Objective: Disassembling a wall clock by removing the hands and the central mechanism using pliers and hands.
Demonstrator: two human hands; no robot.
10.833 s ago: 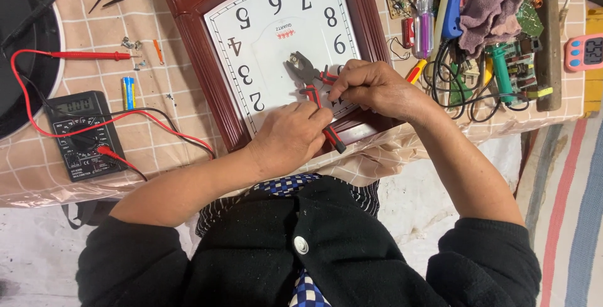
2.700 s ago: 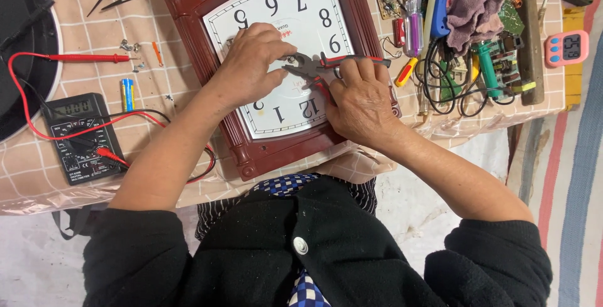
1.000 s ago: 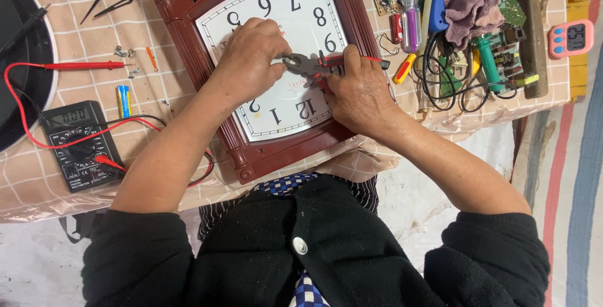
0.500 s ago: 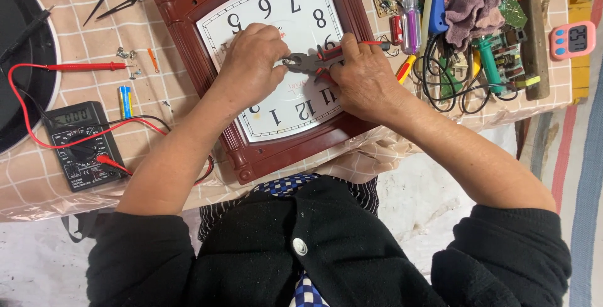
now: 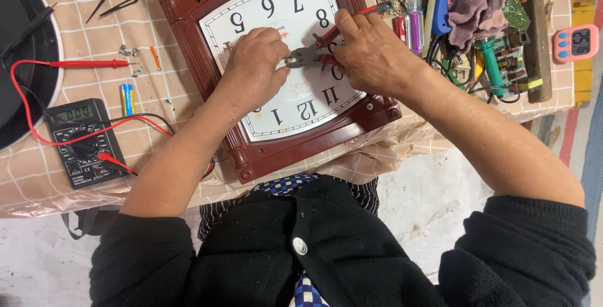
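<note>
The checked surface [image 5: 56,175] carries a dark red wall clock [image 5: 188,37], lying face up right in front of me. My left hand [image 5: 254,62] rests on its white dial, fingers curled at the centre. My right hand [image 5: 370,53] has its grip clamped on red-handled pliers [image 5: 308,53], whose nose sits at the dial's middle, touching my left fingertips.

One wall clock [image 5: 276,68], one pliers [image 5: 308,53], one multimeter [image 5: 78,144], two hands, one pink timer [image 5: 575,42], one battery [image 5: 127,98]
</note>
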